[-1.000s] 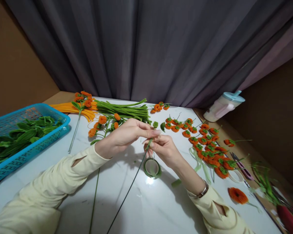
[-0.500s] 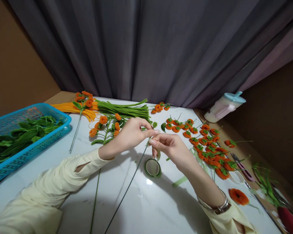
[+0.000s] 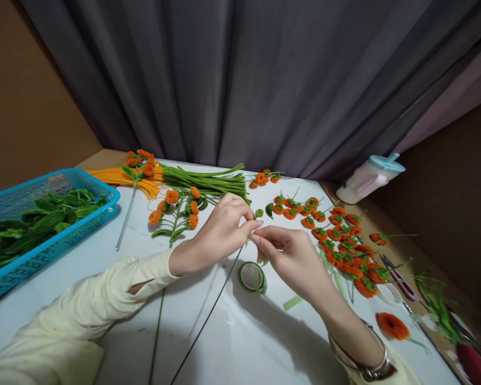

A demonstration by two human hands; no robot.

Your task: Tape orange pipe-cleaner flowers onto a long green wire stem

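My left hand (image 3: 226, 227) pinches the top of a long thin dark green wire stem (image 3: 208, 312), which slants down toward me. A small green curled piece (image 3: 258, 213) shows just beyond the fingertips. My right hand (image 3: 291, 250) is closed in a pinch right beside the left, on the end of pale green floral tape; the fingers hide most of it. Below the hands, the green tape roll (image 3: 263, 286) rests on the white table. Another green stem (image 3: 157, 337) lies to the left of the wire.
A blue basket (image 3: 114, 199) of green leaves stands at left. Green pipe cleaners (image 3: 204, 179) and orange ones (image 3: 120, 176) lie at the back. Several orange flower heads (image 3: 336, 235) spread at right, near scissors (image 3: 401, 280) and a cup (image 3: 364, 179). A finished-looking orange-flowered stem (image 3: 176, 219) lies left of my hands.
My right hand has shifted slightly right and down, its fingers still pinched by the left fingertips. The left hand has turned a little around the stem top. The view has shifted slightly.
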